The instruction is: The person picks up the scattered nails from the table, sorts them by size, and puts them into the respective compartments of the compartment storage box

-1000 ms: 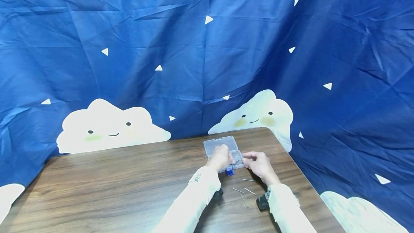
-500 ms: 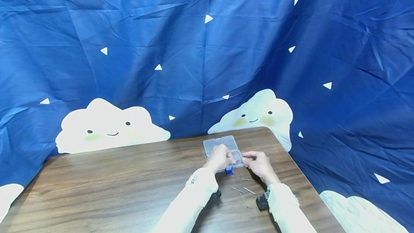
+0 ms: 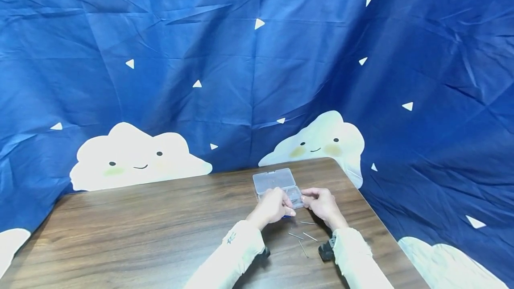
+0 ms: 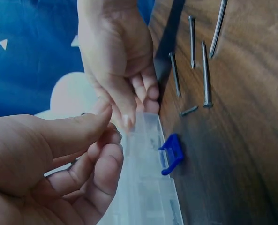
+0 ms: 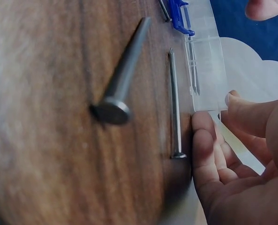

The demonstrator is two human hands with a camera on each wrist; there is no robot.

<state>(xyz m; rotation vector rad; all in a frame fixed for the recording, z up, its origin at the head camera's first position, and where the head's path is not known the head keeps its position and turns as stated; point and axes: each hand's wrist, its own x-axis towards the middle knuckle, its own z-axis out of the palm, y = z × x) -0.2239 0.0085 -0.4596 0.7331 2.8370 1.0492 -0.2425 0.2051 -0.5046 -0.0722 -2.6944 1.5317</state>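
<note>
A clear plastic storage box point(image 3: 296, 193) lies toward the right of the table with its hinged lid point(image 3: 277, 180) thrown back. My right hand point(image 3: 321, 205) steadies the box's right end, thumb at the rim and fingers against the outer corner. Over the front of the box hovers my left hand point(image 3: 272, 208), its thumb and fingertips close together with nothing plainly showing in them. A blue latch point(image 4: 173, 153) hangs from the box's front side, mostly covered in the head view. Thin nails point(image 5: 196, 70) show through the box wall.
Several loose steel nails lie on the wooden table point(image 3: 160, 226) in front of the box, among them a long nail point(image 5: 175, 108), a closer nail point(image 5: 122, 75) and a short piece point(image 4: 189, 111). Behind the table hangs a blue cloth point(image 3: 225, 57) with white clouds.
My left hand has drawn back from inside the box toward its front edge, uncovering more of the lid and covering the blue latch. My right hand has stayed put.
</note>
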